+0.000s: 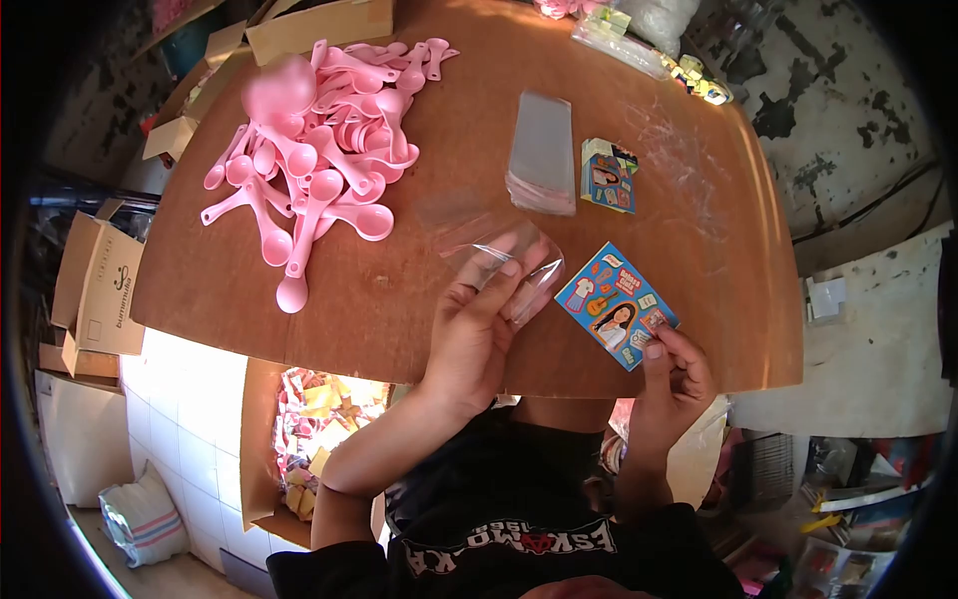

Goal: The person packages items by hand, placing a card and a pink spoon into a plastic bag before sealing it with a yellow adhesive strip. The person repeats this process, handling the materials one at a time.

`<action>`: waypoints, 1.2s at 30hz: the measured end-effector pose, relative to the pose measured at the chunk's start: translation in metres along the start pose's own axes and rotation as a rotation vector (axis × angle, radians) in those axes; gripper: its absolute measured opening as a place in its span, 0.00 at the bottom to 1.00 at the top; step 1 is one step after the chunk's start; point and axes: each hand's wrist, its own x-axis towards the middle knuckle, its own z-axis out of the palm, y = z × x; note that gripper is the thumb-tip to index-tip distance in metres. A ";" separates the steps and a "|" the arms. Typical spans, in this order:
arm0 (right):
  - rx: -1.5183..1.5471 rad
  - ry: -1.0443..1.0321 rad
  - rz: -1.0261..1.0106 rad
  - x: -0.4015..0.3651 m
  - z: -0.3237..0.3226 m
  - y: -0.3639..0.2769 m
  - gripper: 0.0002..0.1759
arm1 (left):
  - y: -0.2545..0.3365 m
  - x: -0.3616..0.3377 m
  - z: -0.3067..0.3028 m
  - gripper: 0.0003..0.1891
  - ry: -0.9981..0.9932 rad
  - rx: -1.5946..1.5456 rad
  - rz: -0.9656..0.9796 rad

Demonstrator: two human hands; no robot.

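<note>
My left hand (pixel 477 324) pinches a clear plastic bag (pixel 539 275) between thumb and fingers, just above the table's near edge. In my right hand (pixel 674 384) is a blue printed card (pixel 617 304) with small pictures, gripped at its lower right corner. The card's far corner comes close to the bag but stays outside it. Beyond my hands lies a stack of clear plastic bags (pixel 541 150). A small stack of similar cards (pixel 608 178) sits to the right of it.
A heap of pink measuring spoons (pixel 329 150) covers the table's left part. Crumpled clear film (pixel 679 160) lies at right on the brown table (pixel 449 120). Below the near edge stands a box of colourful packets (pixel 319 409). Cardboard boxes (pixel 105 280) stand at left.
</note>
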 end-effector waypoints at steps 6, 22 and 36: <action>0.017 0.111 -0.095 -0.013 0.029 0.006 0.09 | -0.012 -0.001 0.009 0.21 0.025 -0.026 -0.001; 0.114 -0.071 -0.001 -0.013 0.037 0.011 0.13 | -0.032 -0.011 0.024 0.12 -0.077 0.039 -0.012; 0.207 -0.112 -0.002 -0.001 0.036 0.012 0.19 | -0.044 -0.017 0.017 0.16 -0.108 0.061 -0.054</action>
